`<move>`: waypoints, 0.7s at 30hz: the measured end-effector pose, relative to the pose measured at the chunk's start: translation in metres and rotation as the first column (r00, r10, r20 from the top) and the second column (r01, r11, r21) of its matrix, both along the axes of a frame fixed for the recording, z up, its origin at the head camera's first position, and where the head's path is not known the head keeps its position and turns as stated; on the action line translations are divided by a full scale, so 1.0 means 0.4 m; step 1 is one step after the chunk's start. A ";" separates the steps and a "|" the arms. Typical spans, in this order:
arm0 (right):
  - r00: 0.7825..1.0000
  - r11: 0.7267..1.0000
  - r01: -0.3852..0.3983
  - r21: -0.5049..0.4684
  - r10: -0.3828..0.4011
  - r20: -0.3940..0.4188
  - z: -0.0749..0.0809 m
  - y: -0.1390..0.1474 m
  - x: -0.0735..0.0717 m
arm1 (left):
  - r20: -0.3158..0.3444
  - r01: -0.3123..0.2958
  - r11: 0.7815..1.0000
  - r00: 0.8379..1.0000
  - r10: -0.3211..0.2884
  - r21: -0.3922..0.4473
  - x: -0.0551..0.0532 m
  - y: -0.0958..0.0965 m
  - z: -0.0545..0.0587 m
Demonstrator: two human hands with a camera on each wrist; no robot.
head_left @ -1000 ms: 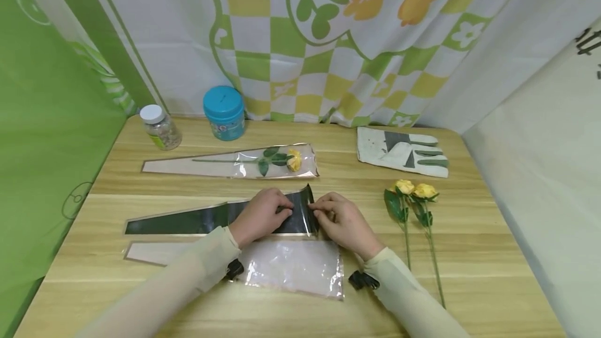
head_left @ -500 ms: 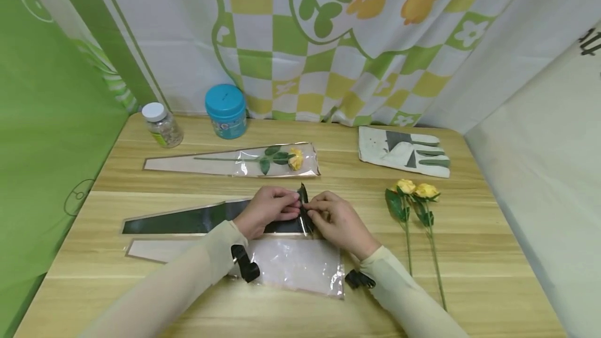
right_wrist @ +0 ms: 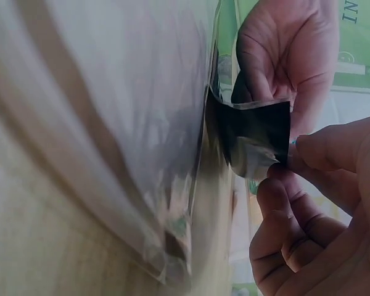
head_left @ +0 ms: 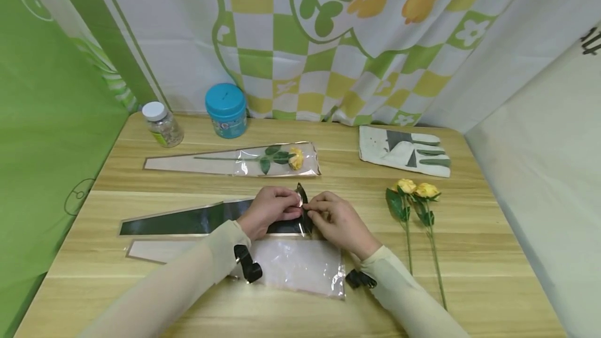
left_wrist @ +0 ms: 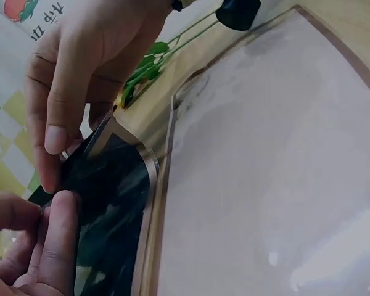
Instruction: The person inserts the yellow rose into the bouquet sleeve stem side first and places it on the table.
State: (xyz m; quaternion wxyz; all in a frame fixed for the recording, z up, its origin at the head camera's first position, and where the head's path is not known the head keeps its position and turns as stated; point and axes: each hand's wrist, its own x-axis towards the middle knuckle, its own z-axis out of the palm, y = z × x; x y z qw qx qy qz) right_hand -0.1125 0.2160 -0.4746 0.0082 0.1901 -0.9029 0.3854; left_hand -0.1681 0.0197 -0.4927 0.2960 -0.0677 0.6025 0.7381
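A black flower sleeve with a gold border lies across the table, its wide end at the right bent upward. My left hand pinches that raised end between thumb and fingers. Just to its right, my right hand pinches the same edge with thumb and forefinger. The right wrist view shows the dark film standing up between both hands. Nearest me lies a second flower sleeve, pale and flat, partly hidden under my left forearm. Farther back, a yellow artificial rose lies inside a pale clear-fronted sleeve.
Two loose yellow roses with long stems lie to the right. A work glove is behind them. At the back left stand a blue-lidded tub and a white-capped jar. A checked curtain hangs behind the table.
My left hand has shifted right from the sleeve's upper face to its raised edge, which it now pinches. The wide end has bent up and leftward. My right hand keeps its pinch.
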 end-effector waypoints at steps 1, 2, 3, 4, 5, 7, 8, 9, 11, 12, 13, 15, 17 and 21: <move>1.000 1.000 0.011 -0.005 -0.011 0.012 0.000 0.005 0.002 | -0.004 0.002 1.000 1.000 -0.002 -0.005 0.000 0.004 -0.002; 0.999 1.000 0.022 -0.011 -0.021 0.025 -0.001 0.010 0.005 | -0.006 0.004 1.000 1.000 -0.004 -0.009 0.000 0.007 -0.004; 0.999 0.999 0.033 -0.020 -0.032 0.038 -0.002 0.016 0.006 | -0.008 0.005 1.000 1.000 -0.006 -0.013 0.000 0.009 -0.006; 0.998 0.999 0.044 -0.029 -0.043 0.052 -0.002 0.021 0.008 | -0.008 0.005 1.000 1.000 -0.005 -0.017 0.000 0.010 -0.008; 0.997 0.998 0.052 -0.041 -0.050 0.067 -0.003 0.026 0.010 | -0.013 0.004 1.000 1.000 -0.005 -0.022 0.001 0.011 -0.009; 0.994 0.996 0.061 -0.072 -0.054 0.096 -0.004 0.036 0.012 | -0.008 -0.005 1.000 1.000 0.005 -0.023 0.002 0.010 -0.013; 0.992 0.993 0.066 -0.096 -0.055 0.116 -0.003 0.041 0.013 | -0.005 -0.009 1.000 1.000 0.009 -0.022 0.002 0.008 -0.015; 0.988 0.989 0.076 -0.126 -0.058 0.142 0.000 0.048 0.015 | -0.001 -0.014 1.000 1.000 0.014 -0.019 0.002 0.007 -0.017; 0.974 0.972 0.114 -0.206 -0.068 0.216 0.009 0.068 0.022 | 0.003 -0.020 1.000 1.000 0.020 -0.005 0.002 0.004 -0.019; 0.961 0.956 0.153 -0.249 -0.085 0.263 0.016 0.082 0.026 | 0.009 -0.022 1.000 1.000 0.022 0.005 0.001 0.003 -0.021; 0.944 0.936 0.200 -0.290 -0.105 0.312 0.024 0.099 0.030 | 0.010 -0.024 1.000 1.000 0.023 0.017 0.000 0.002 -0.021; 0.898 0.885 0.313 -0.343 -0.159 0.410 0.042 0.145 0.040 | 0.009 -0.028 0.999 1.000 0.028 0.036 -0.002 0.002 -0.023; 0.846 0.837 0.420 -0.352 -0.220 0.486 0.054 0.205 0.051 | 0.008 -0.033 0.999 0.999 0.033 0.042 -0.003 0.002 -0.023; 0.744 0.799 0.555 -0.233 -0.352 0.567 0.067 0.341 0.081 | -0.001 -0.022 0.999 1.000 0.022 0.041 -0.006 0.005 -0.020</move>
